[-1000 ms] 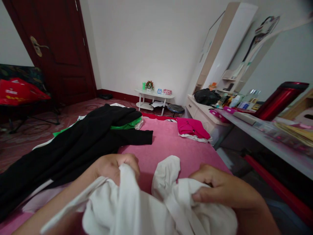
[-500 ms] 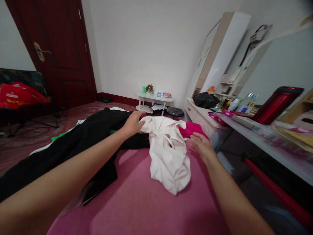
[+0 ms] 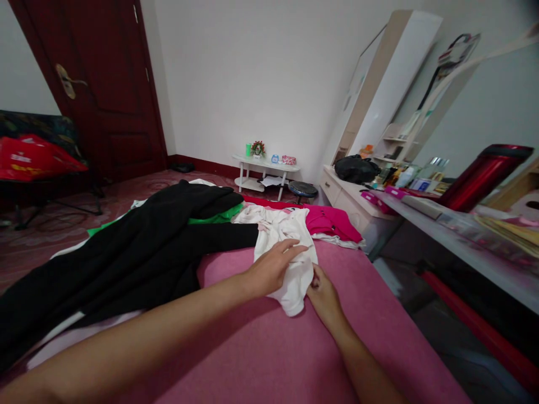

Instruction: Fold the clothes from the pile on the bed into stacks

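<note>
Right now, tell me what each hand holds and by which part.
The left hand lies flat on the white garment, not gripping. The right hand pinches its lower right edge.

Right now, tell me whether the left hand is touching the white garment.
Touching. The head view shows the left hand lying flat on the white garment, fingers spread across its cloth.

Both hands on white garment (image 3: pixel 286 238)
</note>
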Demonstrator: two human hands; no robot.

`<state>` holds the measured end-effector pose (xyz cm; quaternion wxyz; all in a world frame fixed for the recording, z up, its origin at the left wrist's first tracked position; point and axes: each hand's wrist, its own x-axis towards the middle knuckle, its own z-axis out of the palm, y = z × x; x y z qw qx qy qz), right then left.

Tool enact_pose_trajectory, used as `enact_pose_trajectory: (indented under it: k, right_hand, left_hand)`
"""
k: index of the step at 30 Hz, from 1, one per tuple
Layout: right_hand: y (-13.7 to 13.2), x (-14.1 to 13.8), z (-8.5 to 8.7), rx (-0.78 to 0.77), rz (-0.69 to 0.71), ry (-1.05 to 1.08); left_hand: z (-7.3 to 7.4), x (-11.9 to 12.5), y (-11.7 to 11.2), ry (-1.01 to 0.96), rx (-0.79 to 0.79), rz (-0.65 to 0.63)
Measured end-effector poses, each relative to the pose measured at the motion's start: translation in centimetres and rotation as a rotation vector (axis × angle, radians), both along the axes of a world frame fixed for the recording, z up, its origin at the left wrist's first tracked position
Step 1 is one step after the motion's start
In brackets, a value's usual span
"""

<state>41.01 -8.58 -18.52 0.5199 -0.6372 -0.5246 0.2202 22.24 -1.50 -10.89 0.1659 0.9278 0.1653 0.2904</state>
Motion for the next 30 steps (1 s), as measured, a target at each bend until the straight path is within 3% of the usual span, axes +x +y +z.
enact_pose_trajectory:
  k: [4, 8, 13, 16, 19, 22, 24, 27, 30]
  right_hand:
    - [-0.6, -1.7, 0.0, 0.043, 0.155, -0.24]
    - [-0.6, -1.3, 0.1, 0.075, 0.169, -0.16]
    - [-0.2, -0.7, -0.1, 0.065, 0.083, -0.169]
    - [-0.1, -0.9, -0.3, 0.062, 0.068, -0.192]
    - [-0.2, -1.4, 0.0, 0.003, 0.066, -0.252]
    - [-0.3, -2.2, 0.6, -0.074, 0.047, -0.382]
    - [-0.3, -2.8, 1.0, -0.089, 0.038, -0.491]
    - [-0.2, -3.4, 1.3, -0.076, 0.057, -0.602]
    - [0.1, -3.5, 1.2, -0.024, 0.115, -0.543]
  left_hand:
    - [-0.7, 2.9, 1.6, 0.276, 0.081, -0.008]
    - [-0.6, 2.7, 2.4, 0.467, 0.14, 0.078]
    - [2.1, -2.5, 2.6, 0.35, 0.234, 0.26]
    - [4.2, -7.6, 2.8, 0.183, 0.186, 0.334]
    - [5.2, -13.0, 3.1, 0.124, 0.115, 0.391]
    - [4.7, -17.5, 3.1, 0.234, 0.072, 0.419]
    - [4.0, -19.2, 2.8, 0.316, 0.065, 0.415]
    - [3.1, -19.7, 1.8, 0.357, 0.095, 0.333]
    - [2.8, -18.6, 0.6, 0.352, 0.134, 0.239]
